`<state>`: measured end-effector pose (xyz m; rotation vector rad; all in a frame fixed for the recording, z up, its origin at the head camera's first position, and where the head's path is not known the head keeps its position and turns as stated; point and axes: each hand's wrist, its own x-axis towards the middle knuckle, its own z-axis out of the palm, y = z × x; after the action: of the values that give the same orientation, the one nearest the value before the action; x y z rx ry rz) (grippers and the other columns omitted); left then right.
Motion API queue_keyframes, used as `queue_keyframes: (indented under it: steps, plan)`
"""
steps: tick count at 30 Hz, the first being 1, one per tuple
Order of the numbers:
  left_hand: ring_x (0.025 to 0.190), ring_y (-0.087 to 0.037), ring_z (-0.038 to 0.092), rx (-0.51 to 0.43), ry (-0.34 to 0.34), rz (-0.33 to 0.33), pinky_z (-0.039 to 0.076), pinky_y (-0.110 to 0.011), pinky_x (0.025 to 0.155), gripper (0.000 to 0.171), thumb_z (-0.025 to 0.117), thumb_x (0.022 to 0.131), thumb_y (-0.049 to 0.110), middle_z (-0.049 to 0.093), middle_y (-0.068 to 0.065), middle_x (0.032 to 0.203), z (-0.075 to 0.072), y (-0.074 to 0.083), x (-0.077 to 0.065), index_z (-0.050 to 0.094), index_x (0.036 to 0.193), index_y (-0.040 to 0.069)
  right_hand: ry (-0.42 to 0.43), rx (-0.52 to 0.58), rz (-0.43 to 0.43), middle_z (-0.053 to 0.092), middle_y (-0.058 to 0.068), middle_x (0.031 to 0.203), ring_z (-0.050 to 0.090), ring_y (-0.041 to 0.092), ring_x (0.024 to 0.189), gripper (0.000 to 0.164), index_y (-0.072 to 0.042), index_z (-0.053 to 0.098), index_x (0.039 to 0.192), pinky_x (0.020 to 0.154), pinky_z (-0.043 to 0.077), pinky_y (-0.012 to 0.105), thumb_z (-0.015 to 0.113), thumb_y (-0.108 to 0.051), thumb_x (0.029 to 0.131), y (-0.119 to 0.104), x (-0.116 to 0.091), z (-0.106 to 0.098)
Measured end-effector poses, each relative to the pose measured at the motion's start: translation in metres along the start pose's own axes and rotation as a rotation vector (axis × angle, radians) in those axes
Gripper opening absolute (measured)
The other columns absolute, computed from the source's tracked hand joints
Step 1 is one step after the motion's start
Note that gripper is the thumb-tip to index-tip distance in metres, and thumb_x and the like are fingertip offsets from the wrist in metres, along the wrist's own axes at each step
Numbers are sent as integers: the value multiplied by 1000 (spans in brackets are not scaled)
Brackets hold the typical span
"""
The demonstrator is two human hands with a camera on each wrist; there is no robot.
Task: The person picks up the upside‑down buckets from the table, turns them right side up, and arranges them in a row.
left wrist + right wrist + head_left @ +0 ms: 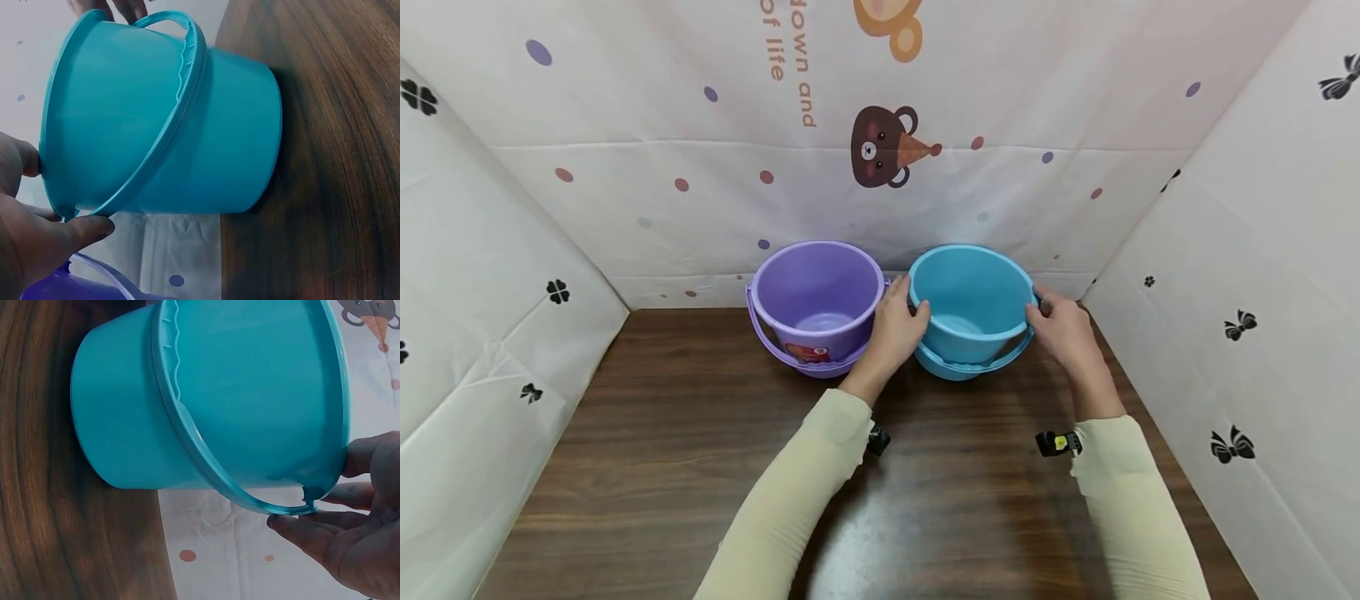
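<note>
A turquoise plastic bucket [966, 292] stands upright at the back of the wooden table, its handle hanging down at the front. My left hand [896, 329] holds its left side, with fingers at the rim and the handle joint in the left wrist view. On the opposite side, my right hand [1064, 332] grips the rim close to the other handle joint. In the right wrist view, one fingertip [284, 525] lies against the handle end. Left of my left hand is a purple bucket [775, 312] with a red label, its handle also lowered.
Behind the buckets rises a white sheet [647, 208] printed with dots and a bear. White patterned sheets also border the table [647, 467] on the left [467, 333] and right [1195, 333]. Small dark devices are strapped to both wrists.
</note>
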<state>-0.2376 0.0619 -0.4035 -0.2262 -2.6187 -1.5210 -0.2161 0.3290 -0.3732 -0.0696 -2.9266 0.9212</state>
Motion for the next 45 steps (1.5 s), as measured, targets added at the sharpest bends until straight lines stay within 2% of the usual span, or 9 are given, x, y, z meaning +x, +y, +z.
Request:
queue_keyframes:
  steps: [2,5,15,22,26,31,36,39,45]
  plan:
    - [155,-35,30,0,8,-2,33,-47,125,64,58,103,26,32,-23,166,0,1,0,38,157,-1,6,13,3,67,31,119,58,30,68,59,-3,40,158,60,47,40,48,-31,107,0,1,0]
    - [155,-35,30,5,10,-2,33,-45,125,64,59,103,25,33,-23,165,-1,1,0,38,157,-1,15,26,16,68,30,115,51,23,56,58,-3,41,157,54,43,34,49,-31,106,0,3,1]
    - [155,-37,31,-6,6,-11,31,-48,125,64,61,104,26,33,-24,165,-7,1,-3,38,157,-1,3,46,47,60,32,137,57,21,61,58,-5,40,158,56,46,33,49,-31,107,-5,6,2]
    - [155,-38,30,3,5,-2,30,-48,125,64,62,103,23,33,-26,164,-6,4,-5,38,156,-3,3,45,35,63,33,133,56,24,60,57,-5,39,159,54,46,33,47,-30,108,-6,5,-1]
    - [155,-37,30,15,-1,-5,31,-48,125,64,62,104,24,33,-27,164,-7,5,-7,38,157,-3,-8,34,29,54,33,146,64,31,80,58,-4,37,159,61,49,32,46,-31,109,-6,3,0]
    - [155,-38,29,25,-3,-5,30,-49,125,63,61,104,24,31,-27,165,-7,3,-7,38,157,-3,3,43,38,57,31,143,64,34,79,57,-6,39,159,63,49,36,47,-32,109,-3,3,4]
    - [155,-37,30,50,20,10,29,-48,126,60,60,104,25,34,-25,164,-7,1,-6,42,155,-1,10,89,78,51,27,152,65,44,115,59,-12,39,160,86,57,54,49,-38,108,-1,3,6]
    - [156,-35,29,54,27,42,27,-50,127,57,59,105,26,38,-22,163,-9,2,-6,44,154,1,15,105,87,47,26,156,53,48,136,61,-13,37,161,104,50,64,46,-43,109,0,1,4]
    - [154,-35,34,43,17,109,30,-51,125,59,58,104,31,39,-21,163,-28,18,-10,45,153,0,66,100,41,49,29,153,49,50,139,60,-10,39,160,109,42,70,41,-44,110,-11,-9,-9]
